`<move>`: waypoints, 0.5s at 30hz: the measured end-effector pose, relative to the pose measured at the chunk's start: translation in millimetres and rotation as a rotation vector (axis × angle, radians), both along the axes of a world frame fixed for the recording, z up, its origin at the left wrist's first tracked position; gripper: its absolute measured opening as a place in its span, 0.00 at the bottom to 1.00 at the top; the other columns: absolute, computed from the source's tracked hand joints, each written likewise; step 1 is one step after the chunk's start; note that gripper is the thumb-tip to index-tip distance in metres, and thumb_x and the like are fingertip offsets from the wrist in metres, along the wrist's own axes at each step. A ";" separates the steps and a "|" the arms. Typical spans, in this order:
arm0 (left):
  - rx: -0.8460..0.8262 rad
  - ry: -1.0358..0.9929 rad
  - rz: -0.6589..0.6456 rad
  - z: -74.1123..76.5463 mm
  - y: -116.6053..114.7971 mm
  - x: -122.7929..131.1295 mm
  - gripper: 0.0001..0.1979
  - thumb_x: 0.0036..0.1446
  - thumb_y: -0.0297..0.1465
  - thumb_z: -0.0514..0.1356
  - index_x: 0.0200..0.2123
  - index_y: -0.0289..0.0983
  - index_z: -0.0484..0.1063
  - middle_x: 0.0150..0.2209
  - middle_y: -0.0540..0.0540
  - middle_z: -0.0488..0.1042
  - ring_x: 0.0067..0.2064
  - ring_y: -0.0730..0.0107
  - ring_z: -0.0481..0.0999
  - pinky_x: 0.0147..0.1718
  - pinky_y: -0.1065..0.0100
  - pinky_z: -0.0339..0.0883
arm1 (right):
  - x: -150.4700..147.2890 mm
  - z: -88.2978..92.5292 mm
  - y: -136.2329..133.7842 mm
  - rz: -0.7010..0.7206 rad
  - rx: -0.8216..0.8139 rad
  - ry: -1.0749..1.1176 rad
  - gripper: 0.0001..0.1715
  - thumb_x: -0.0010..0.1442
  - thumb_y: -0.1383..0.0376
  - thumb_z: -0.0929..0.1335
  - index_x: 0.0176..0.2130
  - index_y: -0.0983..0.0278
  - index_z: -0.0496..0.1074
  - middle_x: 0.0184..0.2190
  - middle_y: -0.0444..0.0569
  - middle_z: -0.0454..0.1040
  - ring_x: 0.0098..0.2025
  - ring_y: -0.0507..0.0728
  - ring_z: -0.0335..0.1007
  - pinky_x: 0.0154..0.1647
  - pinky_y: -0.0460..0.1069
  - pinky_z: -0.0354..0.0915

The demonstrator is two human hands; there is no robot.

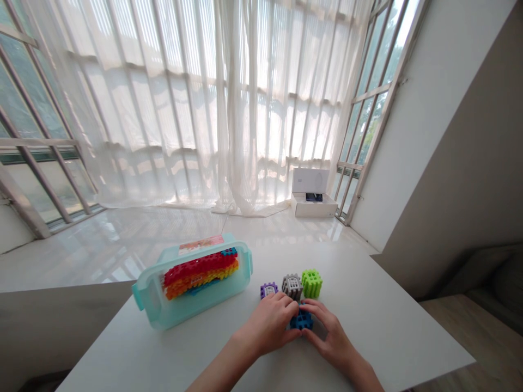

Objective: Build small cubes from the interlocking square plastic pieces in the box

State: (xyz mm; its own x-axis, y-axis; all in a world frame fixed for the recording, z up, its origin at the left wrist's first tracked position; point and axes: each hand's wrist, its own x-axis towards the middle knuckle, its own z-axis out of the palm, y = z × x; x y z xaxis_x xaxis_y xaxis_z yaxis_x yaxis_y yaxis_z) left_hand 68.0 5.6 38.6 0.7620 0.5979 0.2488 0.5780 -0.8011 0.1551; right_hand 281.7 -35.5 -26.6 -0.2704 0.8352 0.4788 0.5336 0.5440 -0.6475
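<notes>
Both hands are around a blue block [302, 320] made of notched pieces, low on the white table. My left hand [272, 321] grips its left side, fingers curled over the top and thumb at the near edge. On the right side, my right hand [330, 335] holds it between thumb and fingers. Just beyond the hands stand a purple block [268, 289], partly covered by my left hand, a grey block [291, 285] with a window piece, and a lime green block [312, 283]. The grey and green ones are side by side.
A teal plastic bin [163, 321] with red, orange, yellow and blue notched pieces [200, 274] sits on the left of the white table [368, 321]. A white open box [314, 209] holding a dark device stands on the ledge by the curtain.
</notes>
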 end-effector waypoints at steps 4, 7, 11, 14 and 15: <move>-0.013 -0.005 -0.008 2.3 -0.3 0.1 0.14 0.54 0.40 0.66 0.38 0.38 0.70 0.40 0.45 0.77 0.42 0.59 0.75 0.41 0.62 0.68 | -0.1 1.0 -0.5 0.000 -0.004 0.003 0.23 0.60 0.64 0.70 0.55 0.58 0.70 0.56 0.56 0.71 0.59 0.65 0.68 0.61 0.59 0.66; -0.022 -0.036 -0.026 6.6 -1.5 -2.5 0.16 0.53 0.41 0.67 0.39 0.39 0.70 0.40 0.45 0.77 0.43 0.58 0.74 0.41 0.61 0.68 | 1.2 3.9 -2.1 -0.012 0.013 -0.017 0.27 0.59 0.64 0.71 0.58 0.57 0.68 0.59 0.56 0.69 0.61 0.65 0.66 0.62 0.60 0.65; -0.005 -0.148 -0.037 16.1 -5.2 -19.6 0.17 0.54 0.41 0.67 0.43 0.40 0.70 0.43 0.46 0.77 0.46 0.58 0.74 0.45 0.61 0.68 | 3.8 6.8 -4.5 -0.070 0.093 -0.016 0.28 0.60 0.63 0.70 0.59 0.59 0.66 0.60 0.57 0.67 0.62 0.67 0.65 0.61 0.61 0.66; 0.087 -0.266 -0.033 22.3 -5.8 -44.7 0.10 0.60 0.38 0.63 0.40 0.40 0.70 0.41 0.47 0.77 0.44 0.61 0.74 0.44 0.62 0.67 | 3.5 8.2 -5.7 -0.113 0.163 -0.004 0.26 0.61 0.64 0.70 0.57 0.60 0.67 0.57 0.58 0.69 0.59 0.66 0.67 0.59 0.60 0.68; 0.133 -0.305 -0.030 23.0 -4.8 -54.6 0.08 0.61 0.37 0.62 0.39 0.40 0.69 0.40 0.47 0.77 0.42 0.63 0.74 0.42 0.63 0.66 | 2.8 8.9 -6.1 -0.125 0.178 -0.003 0.24 0.61 0.64 0.69 0.57 0.60 0.68 0.56 0.57 0.70 0.58 0.66 0.68 0.58 0.60 0.69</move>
